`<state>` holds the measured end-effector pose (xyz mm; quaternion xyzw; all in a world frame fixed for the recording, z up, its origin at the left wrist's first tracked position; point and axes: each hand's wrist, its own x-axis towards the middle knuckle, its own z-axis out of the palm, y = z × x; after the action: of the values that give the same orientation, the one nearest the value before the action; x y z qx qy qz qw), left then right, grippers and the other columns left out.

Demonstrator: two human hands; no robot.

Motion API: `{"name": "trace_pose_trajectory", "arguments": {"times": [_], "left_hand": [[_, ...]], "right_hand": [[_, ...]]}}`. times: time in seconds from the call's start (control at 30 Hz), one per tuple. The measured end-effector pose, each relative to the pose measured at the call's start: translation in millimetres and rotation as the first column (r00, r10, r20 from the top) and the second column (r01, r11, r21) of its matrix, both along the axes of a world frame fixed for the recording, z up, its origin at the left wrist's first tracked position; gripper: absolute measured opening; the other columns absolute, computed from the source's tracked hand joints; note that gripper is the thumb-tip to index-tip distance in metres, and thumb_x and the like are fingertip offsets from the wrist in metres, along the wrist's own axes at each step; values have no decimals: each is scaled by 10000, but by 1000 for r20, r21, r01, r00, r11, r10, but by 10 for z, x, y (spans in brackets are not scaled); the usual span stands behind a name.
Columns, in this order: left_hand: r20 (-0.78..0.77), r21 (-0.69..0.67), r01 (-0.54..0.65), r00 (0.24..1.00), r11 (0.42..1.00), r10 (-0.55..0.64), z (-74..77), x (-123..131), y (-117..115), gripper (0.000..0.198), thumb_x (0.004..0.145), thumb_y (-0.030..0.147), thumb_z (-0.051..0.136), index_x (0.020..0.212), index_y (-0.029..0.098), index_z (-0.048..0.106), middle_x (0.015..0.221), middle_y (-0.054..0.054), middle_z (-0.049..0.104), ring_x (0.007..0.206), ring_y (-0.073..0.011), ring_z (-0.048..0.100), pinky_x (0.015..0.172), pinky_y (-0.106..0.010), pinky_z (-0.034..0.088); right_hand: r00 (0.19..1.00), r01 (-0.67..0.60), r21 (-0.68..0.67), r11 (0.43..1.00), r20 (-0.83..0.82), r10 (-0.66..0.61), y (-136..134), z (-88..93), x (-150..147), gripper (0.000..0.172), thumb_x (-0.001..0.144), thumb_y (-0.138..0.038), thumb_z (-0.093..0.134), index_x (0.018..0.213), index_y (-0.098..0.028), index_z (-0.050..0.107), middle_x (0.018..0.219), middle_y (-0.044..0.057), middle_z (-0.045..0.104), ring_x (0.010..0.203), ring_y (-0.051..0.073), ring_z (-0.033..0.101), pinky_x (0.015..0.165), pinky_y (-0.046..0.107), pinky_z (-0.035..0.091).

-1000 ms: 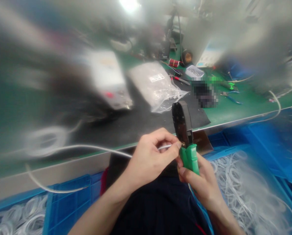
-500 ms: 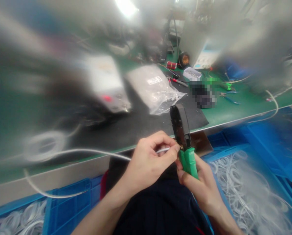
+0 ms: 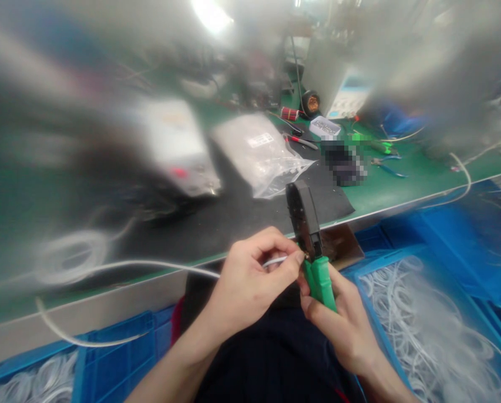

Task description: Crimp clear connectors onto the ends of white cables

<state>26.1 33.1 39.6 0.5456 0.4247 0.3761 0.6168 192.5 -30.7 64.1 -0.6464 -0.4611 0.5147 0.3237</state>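
My left hand (image 3: 261,277) pinches a white cable (image 3: 162,264) close to its end, thumb and forefinger pressed together. The cable runs left from my hand to a loose coil (image 3: 71,257) on the bench. My right hand (image 3: 338,322) is wrapped round the green handles of a black-headed crimping tool (image 3: 307,224), held upright with its head pointing away from me. The cable's end meets the tool near the base of its jaws, where my left fingertips hide most of it. Whether the jaws are closed on it I cannot tell.
On the green bench (image 3: 413,182) lie a black mat (image 3: 183,238), a clear plastic bag (image 3: 250,151), a small white tray (image 3: 324,127) and blue-handled pliers (image 3: 388,166). Below its edge, a blue crate (image 3: 370,313) on the right holds coiled cables; another (image 3: 80,372) stands at left.
The view has shifted slightly, so the scene sits a little further left. Both hands keep the same grip on the cable and the crimping tool.
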Motion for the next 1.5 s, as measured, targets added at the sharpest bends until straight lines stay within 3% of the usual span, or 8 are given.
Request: {"name": "trace_pose_trajectory", "arguments": {"times": [0.87, 1.07, 1.2, 1.3, 1.37, 1.5], "left_hand": [[-13, 55, 22, 1000, 998, -21, -28, -46, -51, 170, 989, 311, 697, 882, 188, 748, 870, 17, 666, 762, -52, 600, 687, -163, 463], [-21, 52, 20, 1000, 998, -19, -15, -28, -43, 147, 977, 286, 707, 875, 189, 746, 876, 20, 671, 779, -47, 611, 697, -143, 467], [-27, 77, 22, 999, 997, -20, -6, -29, -40, 149, 981, 277, 700, 875, 187, 755, 868, 20, 667, 754, -39, 589, 682, -143, 452], [-28, 92, -15, 999, 996, 18, -27, -60, -47, 176, 988, 307, 703, 868, 188, 755, 841, 22, 655, 734, -40, 563, 677, -157, 435], [-29, 78, -28, 999, 997, 30, -58, -84, -60, 196, 992, 339, 705, 874, 190, 755, 843, 20, 656, 743, -45, 564, 686, -169, 432], [21, 20, -33, 999, 999, 33, -134, -108, -102, 214, 991, 373, 714, 886, 193, 760, 870, 12, 658, 775, -54, 574, 710, -177, 442]], "right_hand": [[998, -30, 31, 999, 48, 29, -66, 19, -4, 154, 815, -298, 585, 865, -160, 537, 756, -11, 559, 663, 84, 529, 597, 179, 439], [994, -27, 88, 996, 112, 17, -138, -100, 6, 159, 884, -236, 590, 1022, -165, 623, 816, -20, 598, 699, 72, 564, 636, 146, 472], [991, 22, 146, 989, 131, -41, -216, -174, 49, 251, 908, -259, 619, 1140, -178, 671, 924, 1, 680, 762, 84, 634, 709, 151, 532], [961, 175, 152, 973, 188, -202, -229, -272, 210, 350, 920, -362, 672, 1223, -185, 681, 938, 17, 703, 699, 93, 610, 672, 191, 529], [895, 301, 166, 939, 291, -338, -198, -369, 407, 466, 906, -465, 714, 1281, -190, 674, 936, 20, 694, 659, 97, 566, 669, 234, 514], [778, 352, 189, 916, 486, -399, -99, -564, 875, 738, 821, -683, 726, 1366, -192, 641, 1103, 74, 701, 958, 239, 667, 914, 413, 536]]}}
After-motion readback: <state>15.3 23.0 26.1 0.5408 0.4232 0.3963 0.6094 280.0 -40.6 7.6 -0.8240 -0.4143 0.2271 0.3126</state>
